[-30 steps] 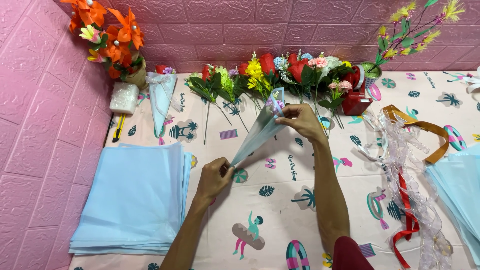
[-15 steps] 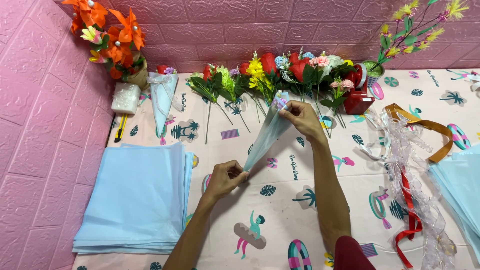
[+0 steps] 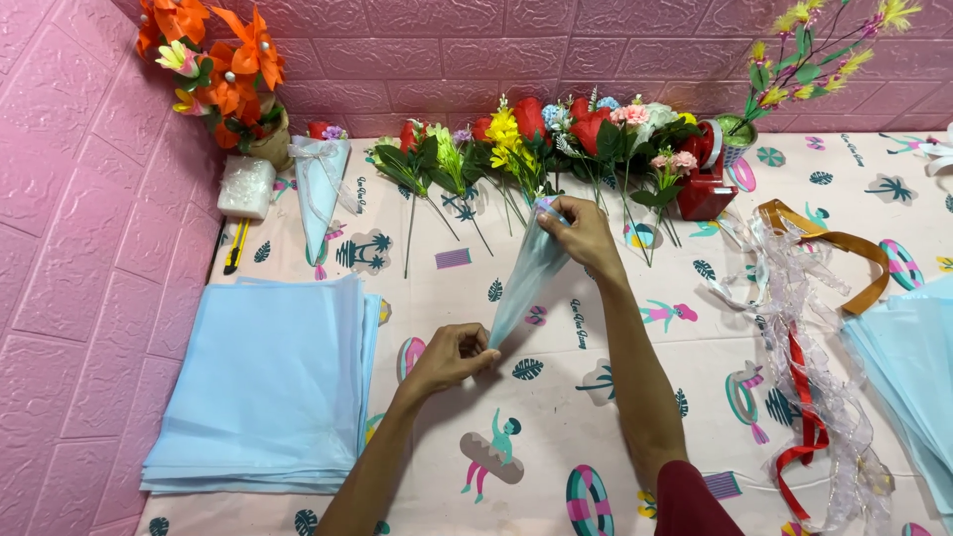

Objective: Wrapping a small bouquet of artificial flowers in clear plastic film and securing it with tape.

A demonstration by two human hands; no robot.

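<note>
One cone [image 3: 526,283] in my hands: light blue translucent sheet rolled tight, narrow tip low, wide mouth high, lying at a slant over the middle of the table [image 3: 596,417]. My left hand [image 3: 452,357] is pinched shut on the tip; my right hand [image 3: 586,233] is closed around the mouth end, fingers curled over the rim. A small flower head seems to sit in the mouth, too hidden to be sure. Counts: two stacks of blue sheets, one stack [image 3: 263,382] at the left edge, a second stack [image 3: 908,372] at the right edge, partly cut off. One finished cone [image 3: 320,194] with a white bow near the far left corner, beside a white wrapped block [image 3: 246,186] and a yellow knife [image 3: 234,248]. One row of loose flowers [image 3: 536,149] along the far edge, stems toward me; can't count the stems. One orange bouquet [image 3: 223,69] in the far left corner. One red pot [image 3: 707,184] right of the row. One pile of ribbons [image 3: 804,328], red, gold and clear lace, toward the right edge.
</note>
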